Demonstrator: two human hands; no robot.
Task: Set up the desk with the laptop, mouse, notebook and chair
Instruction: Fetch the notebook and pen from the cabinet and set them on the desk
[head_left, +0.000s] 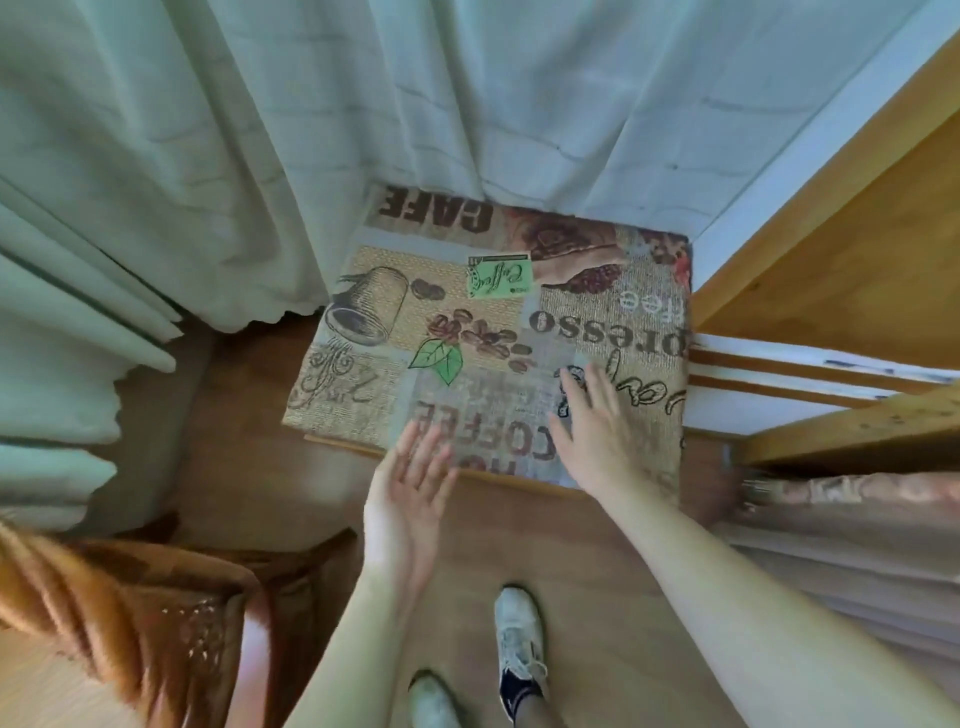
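A chair seat with a coffee-print cushion (467, 332) stands on the wooden floor in the middle of the view, its far edge under a pale curtain. My right hand (592, 431) lies flat and open on the cushion's near right part, fingers spread. My left hand (410, 488) hovers open, palm turned inward, over the seat's near edge; it is motion-blurred. Neither hand holds anything. No laptop, mouse or notebook is in view.
Pale green curtains (156, 182) hang at the back and left. A wooden frame (831, 249) runs along the right, close to the seat. Orange-brown fabric (130, 623) lies at the lower left. My feet in light sneakers (519, 644) stand on the floor.
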